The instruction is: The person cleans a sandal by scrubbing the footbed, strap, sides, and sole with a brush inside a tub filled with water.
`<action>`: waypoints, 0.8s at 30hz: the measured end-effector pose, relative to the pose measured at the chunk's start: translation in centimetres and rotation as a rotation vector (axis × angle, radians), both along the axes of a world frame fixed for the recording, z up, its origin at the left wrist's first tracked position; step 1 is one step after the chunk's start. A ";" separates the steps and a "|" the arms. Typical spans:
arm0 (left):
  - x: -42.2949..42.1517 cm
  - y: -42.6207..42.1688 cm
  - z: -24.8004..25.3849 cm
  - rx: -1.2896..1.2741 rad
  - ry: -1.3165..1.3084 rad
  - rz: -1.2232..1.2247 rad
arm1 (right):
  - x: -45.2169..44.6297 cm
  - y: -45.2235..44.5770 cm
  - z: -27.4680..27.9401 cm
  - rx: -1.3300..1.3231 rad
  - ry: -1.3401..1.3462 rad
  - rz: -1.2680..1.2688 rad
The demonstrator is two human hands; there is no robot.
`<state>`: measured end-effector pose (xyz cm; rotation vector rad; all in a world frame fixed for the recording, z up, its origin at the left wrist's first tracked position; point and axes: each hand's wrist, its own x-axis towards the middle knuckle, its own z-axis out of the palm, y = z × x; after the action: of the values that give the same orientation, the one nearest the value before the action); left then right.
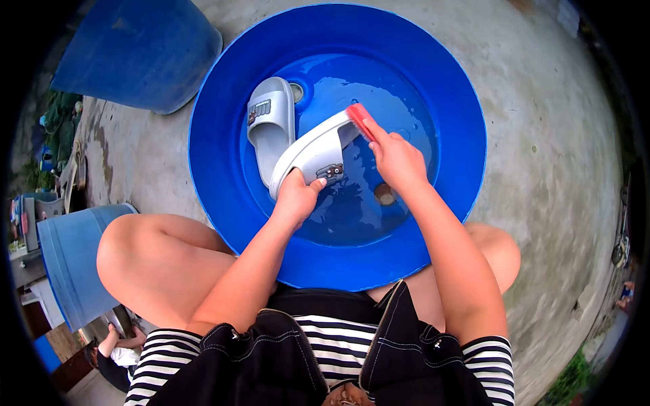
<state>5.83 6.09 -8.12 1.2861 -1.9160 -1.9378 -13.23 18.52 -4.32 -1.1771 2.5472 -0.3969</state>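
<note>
My left hand [298,197] grips a pale grey slide sandal [311,150] by its strap, with the thumb on top near a small cartoon print. The sandal is tilted over a large blue tub [467,142]. In my right hand [398,161] is a red scrubbing brush [359,119], its bristles against the sandal's far end. The matching slide sandal [261,145] leans inside the tub's left side, partly behind the held one. Shallow water [365,220] covers the tub floor.
A blue barrel [139,54] stands at the upper left. Beside my left knee is a lighter blue bucket [81,260]. Another person [118,352] is partly visible at the lower left. Concrete ground [548,169] surrounds the tub, with green plants [572,382] at the lower right.
</note>
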 end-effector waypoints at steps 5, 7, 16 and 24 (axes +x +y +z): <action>0.2 0.0 -0.4 -0.037 0.001 -0.013 | -6.8 4.0 -5.8 0.215 -0.095 -0.684; 0.2 -0.1 -0.2 -0.017 -0.002 -0.006 | -6.2 4.0 -6.5 0.264 -0.136 -0.643; -0.1 -0.8 0.8 0.291 0.188 0.173 | 2.5 -0.8 2.0 -0.248 -0.470 0.234; -0.5 -0.1 1.4 0.209 0.113 0.138 | 2.1 -0.2 1.7 -0.059 0.068 0.106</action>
<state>5.34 5.99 -6.71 1.2900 -1.5635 -2.1339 -11.16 18.31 -2.61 -1.3624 2.5318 -0.4161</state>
